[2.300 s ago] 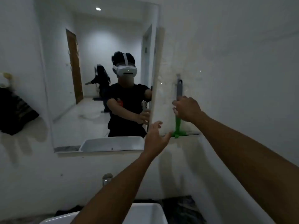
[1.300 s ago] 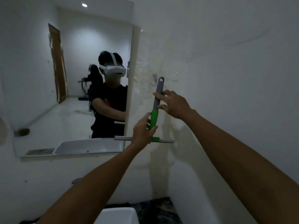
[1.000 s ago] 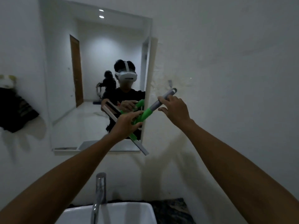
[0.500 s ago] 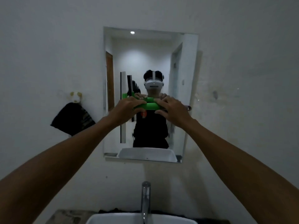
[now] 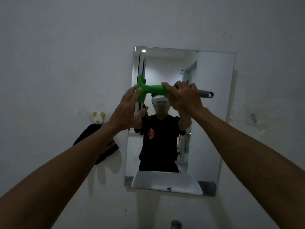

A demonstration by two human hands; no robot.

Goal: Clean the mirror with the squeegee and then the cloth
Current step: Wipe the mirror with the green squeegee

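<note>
No readable writing anywhere. The right hand (image 5: 184,96) is clamped on the squeegee (image 5: 153,90) handle; the left hand (image 5: 127,109), fingers spread, touches its blade at the mirror (image 5: 212,113)'s nine-o'clock edge, partly hiding it.

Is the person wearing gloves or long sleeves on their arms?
No. The left hand and the right hand are both bare, with no gloves, and no rings or watch show. Both forearms are uncovered all the way to the edge of the picture. In the mirror, the reflection shows a black short-sleeved shirt with a small red mark on the chest.
</note>
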